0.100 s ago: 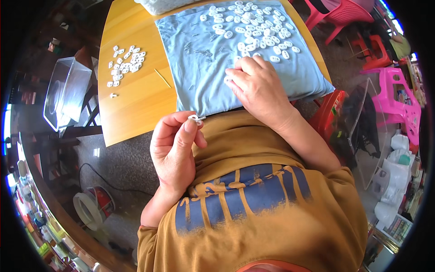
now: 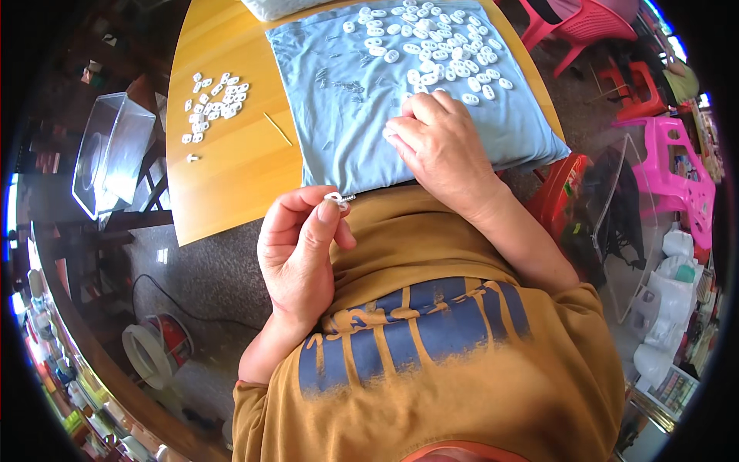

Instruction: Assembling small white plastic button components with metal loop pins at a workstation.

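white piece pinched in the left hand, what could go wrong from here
The left hand pinches the small white piece by its fingertips alone, past the wooden table edge; a slip would likely drop it to the floor.

The right hand rests on the blue cloth at the loose white pieces; dragging the cloth could scatter them.

The thin stick lies loose on the table and could roll off.

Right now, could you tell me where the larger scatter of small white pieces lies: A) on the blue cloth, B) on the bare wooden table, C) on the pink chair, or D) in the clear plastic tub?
A: most of the white pieces lie spread on the blue cloth, just beyond the right hand; only a smaller cluster sits on the bare wooden table.
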